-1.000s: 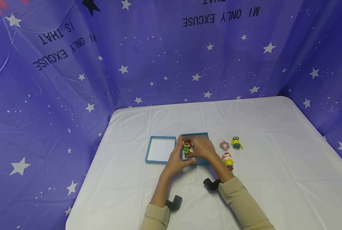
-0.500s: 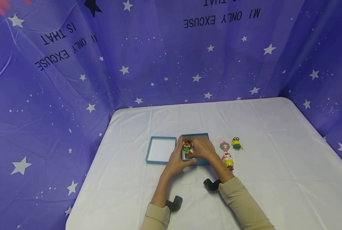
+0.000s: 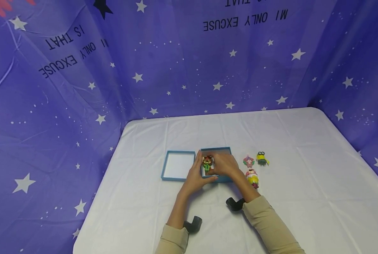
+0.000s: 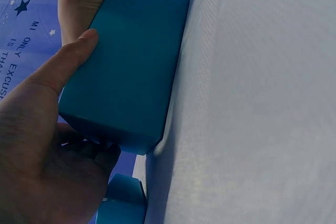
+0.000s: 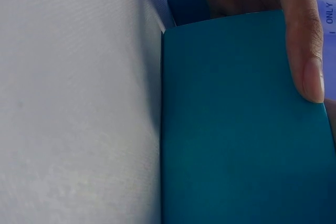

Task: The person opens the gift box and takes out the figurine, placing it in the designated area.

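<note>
A blue-green box [image 3: 223, 179] stands without its lid on the white table. My left hand [image 3: 195, 178] grips its near left corner. In the left wrist view, the thumb lies along the front wall of the box [image 4: 126, 66] and the other fingers go round the side. My right hand [image 3: 225, 163] reaches inside over the rim. Its thumb and index finger are curled round a small fox figurine [image 3: 207, 163] in a green outfit, which lies face up at the box's left side. The right hand's other fingers are hidden inside the box.
Left of the box lies the matching lid [image 3: 178, 165], white inside facing up. To the right are a pink figurine [image 3: 248, 161], a yellow minion figurine [image 3: 262, 158] and a pink-and-yellow figurine [image 3: 252, 178] near the right forearm. A purple starry curtain [image 3: 189, 63] hangs round the table.
Both hands and the box keep their places. The fox figurine tilts very slightly between the right thumb and index finger.
</note>
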The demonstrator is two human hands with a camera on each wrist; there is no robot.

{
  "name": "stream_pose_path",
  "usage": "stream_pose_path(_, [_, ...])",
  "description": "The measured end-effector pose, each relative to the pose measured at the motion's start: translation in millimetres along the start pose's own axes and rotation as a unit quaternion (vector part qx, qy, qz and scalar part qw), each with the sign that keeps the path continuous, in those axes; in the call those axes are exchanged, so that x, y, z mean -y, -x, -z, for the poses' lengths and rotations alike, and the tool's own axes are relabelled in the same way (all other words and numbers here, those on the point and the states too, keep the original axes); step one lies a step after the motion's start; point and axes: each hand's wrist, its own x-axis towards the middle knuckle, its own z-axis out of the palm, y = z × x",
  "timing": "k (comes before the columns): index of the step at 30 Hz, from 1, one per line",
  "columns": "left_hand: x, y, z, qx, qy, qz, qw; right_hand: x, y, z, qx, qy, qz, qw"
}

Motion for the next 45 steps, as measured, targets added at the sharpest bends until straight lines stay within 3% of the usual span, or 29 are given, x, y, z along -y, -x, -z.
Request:
stream_pose_path(7, [-2.0, -0.8, -0.2, 0.004, 0.002, 0.005, 1.0, -2.3, 1.1, 2.4, 0.005, -0.008, 0.01, 0.9999])
stream_pose_path(20, [-2.8, 2.2, -1.2, 0.004, 0.001, 0.011, 0.9999, -3.1, 4.2, 9.9, 0.021, -0.076, 0.025, 0.9966])
stream_pose_path(28, [-2.6, 2.0, -0.7, 0.003, -0.007, 0.014, 0.9999, -0.2, 11.1, 28.1, 0.019, -0.09, 0.024, 0.9954])
stream_pose_path(35, [-2.1, 2.2, -0.8, 0.007, -0.003, 0.01, 0.9999, 0.1, 17.6, 48.9, -0.008, -0.096, 0.037, 0.9947])
stream_pose_path(45, [-3.1, 0.7, -1.0, 0.003, -0.017, 0.014, 0.9997, -10.7, 31.1, 81.6, -0.036, -0.101, 0.014, 0.9942])
